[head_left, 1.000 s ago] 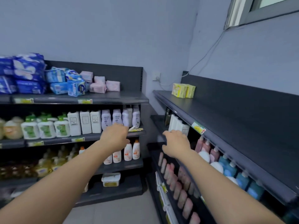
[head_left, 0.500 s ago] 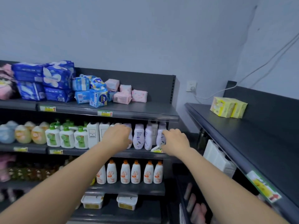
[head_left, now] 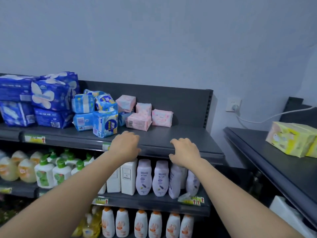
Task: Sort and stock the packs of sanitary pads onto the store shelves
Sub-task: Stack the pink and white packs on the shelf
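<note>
Packs of sanitary pads lie on the dark top shelf (head_left: 171,136): large dark blue packs (head_left: 51,98) at the left, light blue packs (head_left: 104,123) in the middle, pink packs (head_left: 139,121) to their right. Yellow packs (head_left: 291,140) sit on the right-hand shelf unit (head_left: 253,148). My left hand (head_left: 126,146) and my right hand (head_left: 184,152) are raised in front of the top shelf's front edge, fingers loosely curled, holding nothing. The left hand is just below the front light blue pack and the pink packs.
Below the top shelf stand rows of bottles: green-capped white pump bottles (head_left: 49,172), white boxes (head_left: 127,177), lilac bottles (head_left: 160,177), and orange-capped white bottles (head_left: 140,224) lower down. A wall socket (head_left: 233,104) with a white cable sits in the corner.
The view has swung left and up from the right shelf unit to the left one. Both hands have risen from the bottle shelf level to the top shelf's front edge.
</note>
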Available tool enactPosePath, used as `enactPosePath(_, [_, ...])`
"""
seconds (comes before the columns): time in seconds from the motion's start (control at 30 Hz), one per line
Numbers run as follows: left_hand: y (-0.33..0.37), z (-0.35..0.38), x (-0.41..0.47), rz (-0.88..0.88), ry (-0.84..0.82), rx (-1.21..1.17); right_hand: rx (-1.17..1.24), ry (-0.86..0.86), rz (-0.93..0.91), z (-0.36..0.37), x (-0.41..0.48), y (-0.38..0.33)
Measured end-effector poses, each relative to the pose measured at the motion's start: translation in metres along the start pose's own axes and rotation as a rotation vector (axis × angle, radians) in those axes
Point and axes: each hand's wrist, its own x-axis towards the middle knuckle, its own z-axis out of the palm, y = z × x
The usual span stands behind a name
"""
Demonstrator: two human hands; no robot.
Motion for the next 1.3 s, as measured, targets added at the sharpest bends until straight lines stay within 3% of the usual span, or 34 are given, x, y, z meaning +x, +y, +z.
enactPosePath(0.3, [-0.040,0.058,0.123,-0.045,-0.028,-0.055,0.047,-0.028,-0.051,0.037,0.125,-0.002])
enactPosePath(0.53, [-0.055,0.095,0.197,-0.247,-0.081,-0.174,0.129,-0.074,-0.172,0.062,0.206,0.004])
enactPosePath(0.6, [-0.059,0.103,0.218,-0.317,-0.078,-0.255,0.167,-0.089,-0.209,0.066,0.228,0.008])
enactPosePath(0.7, [-0.066,0.112,0.243,-0.430,-0.072,-0.558,0.230,-0.073,-0.270,0.071,0.256,0.014])
enactPosePath(0.87, [-0.072,0.117,0.258,-0.383,-0.038,-0.788,0.480,-0.126,-0.345,0.079,0.285,0.023])
enactPosePath(1.0, [-0.085,0.097,0.271,-0.374,-0.150,-0.945,0.673,-0.070,-0.288,0.076,0.305,0.032])
enactPosePath(1.13, [-0.081,0.085,0.282,-0.507,-0.269,-1.022,1.020,-0.245,-0.183,0.067,0.317,0.051])
enactPosePath(1.3, [-0.058,0.086,0.294,-0.503,-0.288,-1.060,1.112,-0.339,-0.108,0.069,0.314,0.073])
